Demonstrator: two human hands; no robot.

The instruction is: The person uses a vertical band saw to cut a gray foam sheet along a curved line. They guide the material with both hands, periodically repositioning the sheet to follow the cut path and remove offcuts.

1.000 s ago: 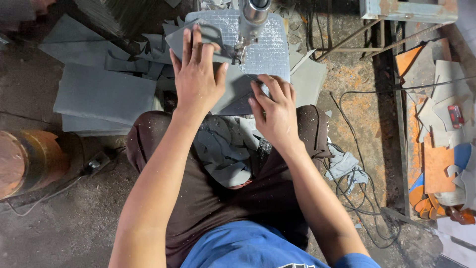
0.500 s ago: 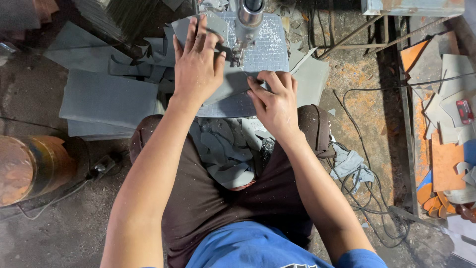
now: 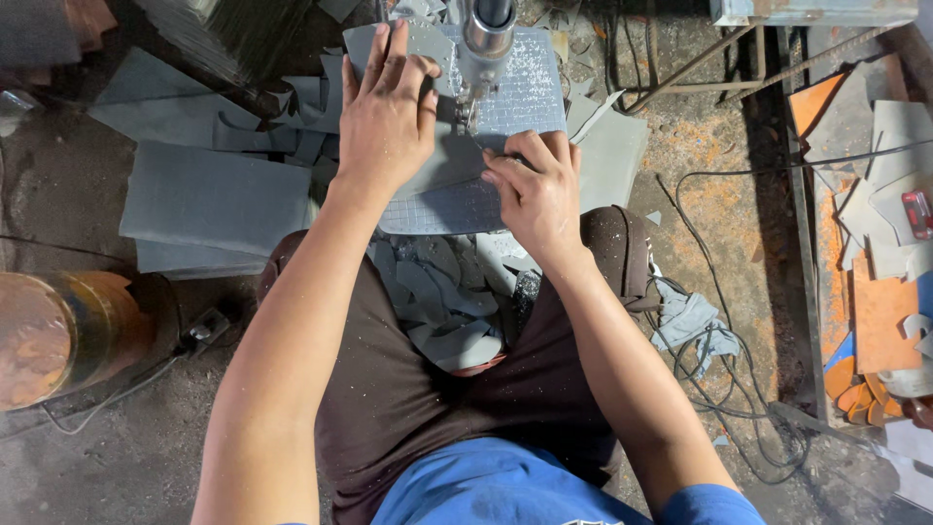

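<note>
— How much room have we at the flat grey sheet (image 3: 442,180) on the gridded metal machine table (image 3: 530,83)?
— Little; its near edge overhangs our lap. Left hand (image 3: 384,112) spread flat on it, right hand (image 3: 535,190) pinching its edge beside the steel cutting head (image 3: 486,34).

A thin grey sheet (image 3: 442,170) lies flat on the grid-patterned metal plate (image 3: 530,92), its far left corner jutting past the plate's edge, beneath the needle.

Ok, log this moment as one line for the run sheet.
left hand: flat on grey sheet | right hand: pressing sheet edge | machine head: over sheet | grey offcuts: in lap
</note>
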